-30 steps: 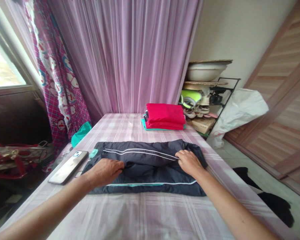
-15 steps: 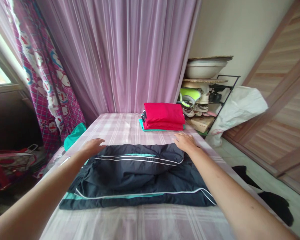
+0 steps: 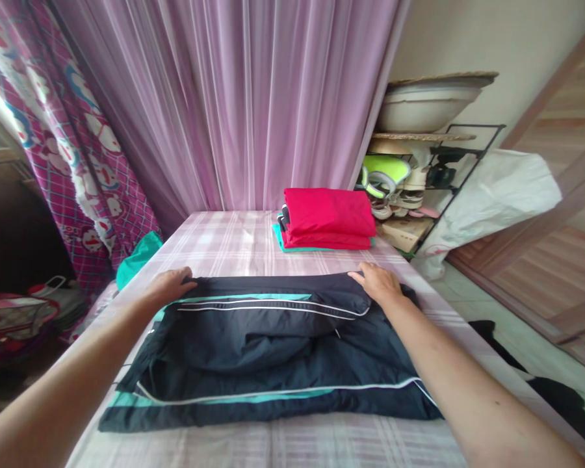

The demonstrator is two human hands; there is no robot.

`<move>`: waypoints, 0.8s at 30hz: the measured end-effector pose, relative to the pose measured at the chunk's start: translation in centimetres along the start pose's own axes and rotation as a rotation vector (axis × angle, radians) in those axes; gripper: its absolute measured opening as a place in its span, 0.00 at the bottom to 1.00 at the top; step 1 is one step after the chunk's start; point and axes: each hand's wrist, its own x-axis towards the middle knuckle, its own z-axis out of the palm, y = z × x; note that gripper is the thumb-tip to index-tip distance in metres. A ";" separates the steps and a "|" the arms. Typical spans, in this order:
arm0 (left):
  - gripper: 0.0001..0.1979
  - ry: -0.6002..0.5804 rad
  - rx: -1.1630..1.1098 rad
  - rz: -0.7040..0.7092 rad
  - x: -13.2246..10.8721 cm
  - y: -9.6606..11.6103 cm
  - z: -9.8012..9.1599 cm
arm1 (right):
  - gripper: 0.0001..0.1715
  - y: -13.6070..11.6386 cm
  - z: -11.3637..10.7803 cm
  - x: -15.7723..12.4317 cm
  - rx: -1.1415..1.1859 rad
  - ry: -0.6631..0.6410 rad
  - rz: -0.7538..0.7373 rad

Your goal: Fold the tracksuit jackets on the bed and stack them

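A dark navy sports garment (image 3: 273, 351) with white piping and teal strips lies folded across the table in front of me. Its far edge is pulled nearly straight between my hands. At the far left corner my left hand (image 3: 174, 284) is closed on the fabric, thumb and fingertips at the edge. My right hand (image 3: 377, 283) grips the same edge near its right end, with the fingertips partly hidden. Beyond the garment sits a stack of folded red clothes (image 3: 329, 218), with a teal piece at the bottom.
A checked pale cloth covers the table (image 3: 234, 244). Lilac curtains (image 3: 253, 104) hang behind it. To the right stand a shoe rack (image 3: 468, 169) with basins on top and a white plastic bag (image 3: 502, 195). Black cloth (image 3: 556, 396) lies on the floor. A teal bundle (image 3: 139, 260) is at the left.
Both hands have closed on the garment's far edge, which is now straighter and tauter. My right hand has come slightly nearer. The camera view has shifted a little.
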 end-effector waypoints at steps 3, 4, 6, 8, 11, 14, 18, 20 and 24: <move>0.23 0.056 0.042 0.006 -0.1 1.6 0.5 | 0.21 -0.5 -0.5 0.3 0.015 0.035 -0.022; 0.25 0.089 0.043 0.030 -0.2 2.4 0.7 | 0.23 -1.2 -0.9 0.4 0.037 0.064 -0.046; 0.28 0.108 0.009 0.100 -0.5 4.3 0.9 | 0.28 -3.3 -1.8 0.2 0.116 0.110 -0.115; 0.28 0.033 -0.053 0.153 -1.0 6.5 1.2 | 0.31 -6.2 -2.4 -0.4 0.207 0.087 -0.214; 0.28 -0.119 -0.107 0.122 -2.0 9.0 2.0 | 0.33 -9.4 -2.1 -1.8 0.265 -0.149 -0.389; 0.28 -0.142 -0.110 0.069 -3.0 9.8 2.8 | 0.35 -8.8 -0.6 -2.8 0.213 -0.309 -0.411; 0.29 -0.126 -0.119 0.053 -3.4 9.4 3.3 | 0.36 -4.5 1.0 -3.0 0.107 -0.250 -0.264; 0.30 -0.099 -0.126 0.055 -3.3 9.3 3.4 | 0.36 -3.0 1.3 -2.9 0.069 -0.234 -0.186; 0.29 -0.027 -0.134 0.095 -3.6 9.2 3.4 | 0.35 -2.5 0.8 -2.7 0.056 -0.221 -0.079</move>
